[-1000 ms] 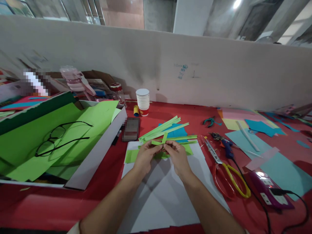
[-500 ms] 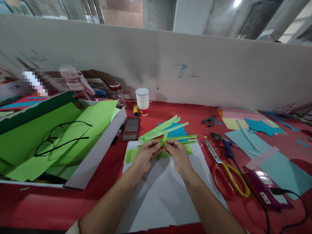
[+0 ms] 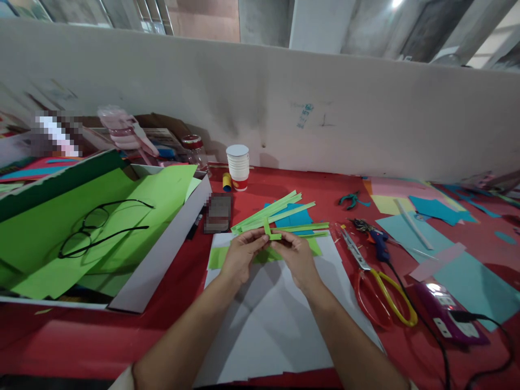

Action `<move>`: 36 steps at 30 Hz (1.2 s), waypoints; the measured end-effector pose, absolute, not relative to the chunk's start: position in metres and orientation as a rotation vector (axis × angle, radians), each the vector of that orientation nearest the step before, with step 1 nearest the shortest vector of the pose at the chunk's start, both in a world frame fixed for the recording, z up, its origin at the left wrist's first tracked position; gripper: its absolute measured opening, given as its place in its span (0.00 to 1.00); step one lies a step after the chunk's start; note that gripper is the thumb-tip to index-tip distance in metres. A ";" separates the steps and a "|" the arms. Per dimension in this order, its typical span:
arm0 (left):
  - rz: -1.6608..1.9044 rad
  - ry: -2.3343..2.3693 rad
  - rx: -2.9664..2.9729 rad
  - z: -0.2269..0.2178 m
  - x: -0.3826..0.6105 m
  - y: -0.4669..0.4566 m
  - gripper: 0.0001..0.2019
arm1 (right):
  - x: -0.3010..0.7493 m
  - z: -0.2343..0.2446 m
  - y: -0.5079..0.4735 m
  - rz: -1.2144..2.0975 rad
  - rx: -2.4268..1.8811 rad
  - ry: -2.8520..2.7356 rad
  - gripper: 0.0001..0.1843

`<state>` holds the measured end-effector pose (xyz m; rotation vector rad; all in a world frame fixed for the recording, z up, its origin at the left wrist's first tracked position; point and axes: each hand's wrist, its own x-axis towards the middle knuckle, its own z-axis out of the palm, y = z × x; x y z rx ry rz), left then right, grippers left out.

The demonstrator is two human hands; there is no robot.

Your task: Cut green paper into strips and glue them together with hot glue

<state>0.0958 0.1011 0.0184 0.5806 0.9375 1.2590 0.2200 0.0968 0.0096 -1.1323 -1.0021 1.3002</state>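
My left hand (image 3: 240,253) and my right hand (image 3: 298,256) meet over a white sheet (image 3: 272,319) on the red table. Both pinch the same folded green paper strip (image 3: 271,233), whose ends stick up between my fingertips. Just behind my hands lies a pile of long green strips (image 3: 273,211) on a blue paper piece (image 3: 294,218). A wider green paper piece (image 3: 218,257) lies flat under my left hand.
Scissors (image 3: 382,287) with red and yellow handles lie to the right, beside a blue glue gun (image 3: 379,245) and a purple power strip (image 3: 447,318). A box holds green paper and eyeglasses (image 3: 91,230) at left. Stacked paper cups (image 3: 238,167) and a phone (image 3: 218,213) stand behind.
My hands have shifted slightly away from me and worked the strip; its upright end now leans left with another end pointing right.
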 end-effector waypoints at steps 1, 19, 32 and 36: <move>1.278 0.942 0.570 0.019 0.096 0.101 0.17 | 0.219 0.010 0.096 1.310 -1.109 -1.019 0.16; 1.196 0.966 0.778 0.019 0.096 0.097 0.12 | 0.227 0.013 0.098 1.241 -1.226 -1.172 0.09; 1.148 1.001 0.757 0.022 0.093 0.098 0.15 | 0.222 0.009 0.098 1.160 -1.206 -1.150 0.17; 1.226 0.981 0.642 0.018 0.095 0.099 0.12 | 0.220 0.013 0.096 1.224 -1.192 -1.017 0.17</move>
